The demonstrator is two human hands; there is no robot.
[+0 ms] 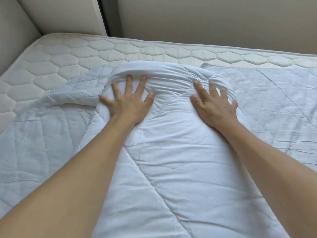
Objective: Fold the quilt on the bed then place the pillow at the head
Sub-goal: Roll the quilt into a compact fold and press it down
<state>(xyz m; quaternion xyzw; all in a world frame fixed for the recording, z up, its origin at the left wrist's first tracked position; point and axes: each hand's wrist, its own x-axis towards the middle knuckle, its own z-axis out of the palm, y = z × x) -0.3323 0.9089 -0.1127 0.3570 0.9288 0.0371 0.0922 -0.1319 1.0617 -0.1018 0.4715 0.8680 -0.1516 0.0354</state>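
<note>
I am pressing my left hand (127, 102) and right hand (214, 103), fingers spread flat, onto the bunched quilt (171, 152) lying across the bed (51, 54) by the wall (205, 19).

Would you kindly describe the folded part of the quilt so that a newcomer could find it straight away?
Start at the mattress with its hexagon stitching, then move to the white quilt spread flat over it. The folded part is the raised, wrinkled band down the middle, under the left hand and right hand; nothing else stands thicker.
</note>
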